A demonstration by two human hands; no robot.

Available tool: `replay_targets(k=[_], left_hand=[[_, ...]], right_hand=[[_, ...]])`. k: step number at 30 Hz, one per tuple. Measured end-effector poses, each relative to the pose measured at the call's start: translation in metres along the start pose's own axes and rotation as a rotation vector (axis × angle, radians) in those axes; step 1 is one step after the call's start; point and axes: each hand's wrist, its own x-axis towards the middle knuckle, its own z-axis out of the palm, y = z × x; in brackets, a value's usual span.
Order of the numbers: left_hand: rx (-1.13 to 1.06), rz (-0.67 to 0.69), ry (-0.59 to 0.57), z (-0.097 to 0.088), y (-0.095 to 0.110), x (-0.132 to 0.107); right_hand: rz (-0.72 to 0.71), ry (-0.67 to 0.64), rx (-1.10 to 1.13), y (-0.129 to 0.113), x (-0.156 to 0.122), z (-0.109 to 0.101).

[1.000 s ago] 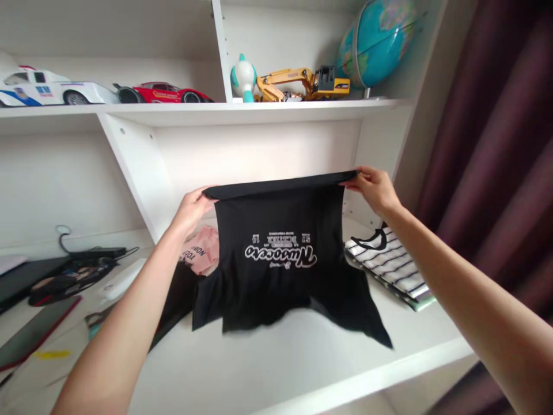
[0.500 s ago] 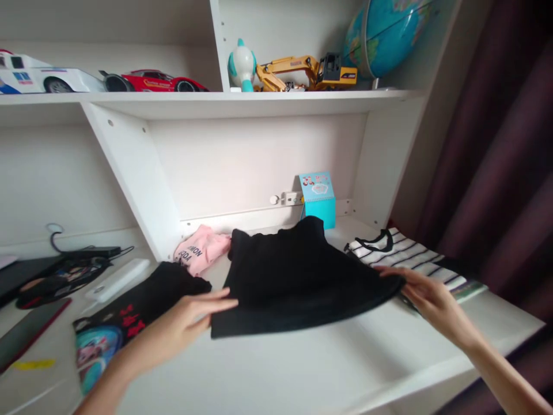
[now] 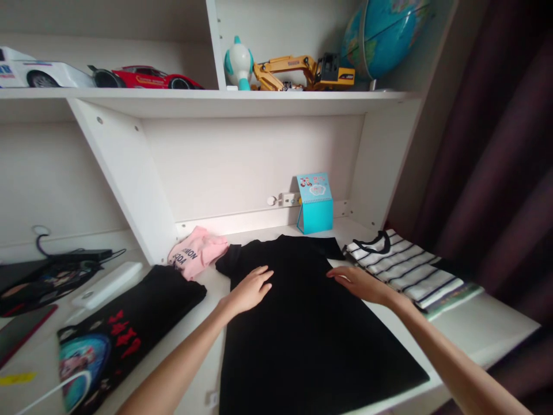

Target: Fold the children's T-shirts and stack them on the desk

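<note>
A black T-shirt (image 3: 302, 334) lies spread flat, plain side up, on the white desk (image 3: 488, 328) in front of me. My left hand (image 3: 249, 290) rests palm down on its upper left part, fingers stretched out. My right hand (image 3: 358, 283) lies flat on its upper right edge, fingers extended toward the left. Neither hand grips the cloth.
A folded striped shirt (image 3: 406, 271) lies to the right, a pink garment (image 3: 196, 256) and a black printed shirt (image 3: 112, 340) to the left. A blue box (image 3: 315, 204) stands at the back. Toy cars (image 3: 142, 78), an excavator (image 3: 302, 72) and a globe (image 3: 384, 34) fill the upper shelf.
I held the black T-shirt up by its hem, lowered it onto the desk, and now it lies spread flat with both hands open on its upper part.
</note>
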Motion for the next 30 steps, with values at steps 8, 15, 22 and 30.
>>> replay_targets(k=[8,15,22,30], left_hand=[[0.188,-0.199,0.018,0.052,-0.033,0.032],[0.252,-0.561,0.076,0.028,-0.077,0.032],[0.327,-0.741,0.159,-0.013,-0.123,0.017],[0.454,-0.852,0.372,-0.028,-0.152,-0.002]], right_hand=[[0.267,0.122,-0.202,0.014,0.104,0.069],[0.354,0.117,-0.242,0.04,0.106,0.086],[0.347,0.139,-0.269,0.04,0.105,0.085],[0.344,0.145,-0.262,0.04,0.104,0.084]])
